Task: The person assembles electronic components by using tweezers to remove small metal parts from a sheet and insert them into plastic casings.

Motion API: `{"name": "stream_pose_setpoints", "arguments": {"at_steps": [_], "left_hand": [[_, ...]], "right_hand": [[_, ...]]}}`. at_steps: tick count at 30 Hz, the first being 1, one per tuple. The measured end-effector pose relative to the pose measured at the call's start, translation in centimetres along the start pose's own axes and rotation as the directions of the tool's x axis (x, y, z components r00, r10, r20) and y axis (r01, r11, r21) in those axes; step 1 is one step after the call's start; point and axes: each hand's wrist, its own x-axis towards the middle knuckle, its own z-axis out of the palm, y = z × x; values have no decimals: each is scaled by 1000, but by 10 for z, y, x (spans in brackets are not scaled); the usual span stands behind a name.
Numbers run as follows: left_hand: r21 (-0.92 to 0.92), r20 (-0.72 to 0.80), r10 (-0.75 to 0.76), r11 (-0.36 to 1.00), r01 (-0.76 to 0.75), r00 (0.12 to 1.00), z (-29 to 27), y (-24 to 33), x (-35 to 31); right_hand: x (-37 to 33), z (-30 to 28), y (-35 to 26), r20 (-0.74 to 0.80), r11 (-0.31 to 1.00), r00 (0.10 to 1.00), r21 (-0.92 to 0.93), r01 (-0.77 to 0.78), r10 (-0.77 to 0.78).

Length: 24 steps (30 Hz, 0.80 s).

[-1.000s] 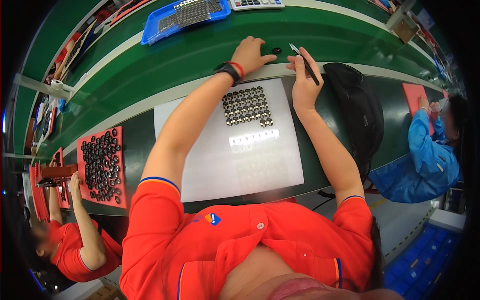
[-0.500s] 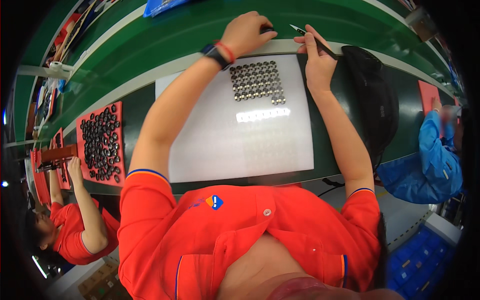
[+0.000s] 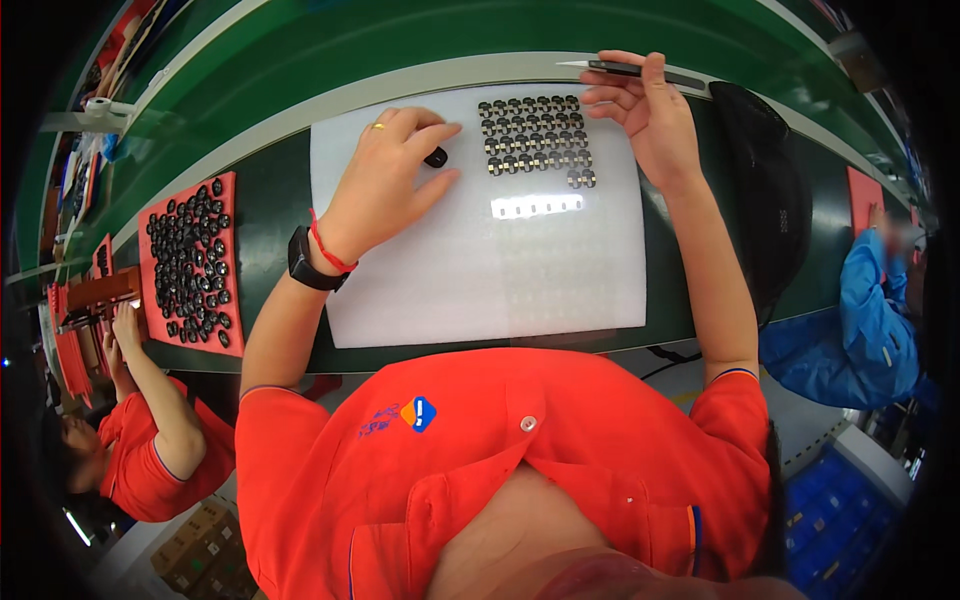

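Note:
My left hand (image 3: 392,180) is over the left part of a white sheet (image 3: 420,300), with thumb and fingers apart. Between them, a small black rounded piece (image 3: 436,157) shows against the sheet, not visibly pinched. My right hand (image 3: 655,125) is raised by the sheet's far right corner and grips black tweezers (image 3: 618,68), their pale tips pointing left. Rows of small black-and-metal parts (image 3: 535,135) stand on the sheet between my hands. A bright white strip (image 3: 537,206) lies just nearer than those rows.
A red tray (image 3: 230,260) full of black rounded pieces is at the left. Beside the sheet on the right rests a black bag-like item (image 3: 765,190). Co-workers sit at both sides, one in red (image 3: 160,450), one in blue (image 3: 865,310). A raised pale ledge (image 3: 400,78) runs along the back.
My left hand has come back from beyond the ledge to the sheet, and its fingers have spread around the black piece. The tweezers in my right hand have turned nearly level.

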Motion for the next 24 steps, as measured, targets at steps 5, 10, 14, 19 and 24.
{"name": "stream_pose_setpoints", "arguments": {"at_steps": [5, 10, 14, 19, 24], "left_hand": [[-116, -32, 128, 984, -131, 991, 29, 29, 33], [-164, -26, 180, 970, -182, 983, 68, 36, 47], [-202, 5, 168, 966, -163, 986, 76, 32, 45], [-216, 0, 170, 962, -166, 986, 76, 31, 46], [-249, -16, 159, 955, -158, 987, 77, 32, 46]], "right_hand": [[-22, -21, 10, -82, 967, 985, 216, -133, 153], [-45, -25, 10, -109, 987, 983, -54, -153, 147], [-55, -17, 8, -127, 977, 980, -135, -167, 150], [-53, -16, 10, -86, 949, 987, -278, -151, 132], [-56, -17, 10, -65, 950, 990, -279, -139, 126]]}}
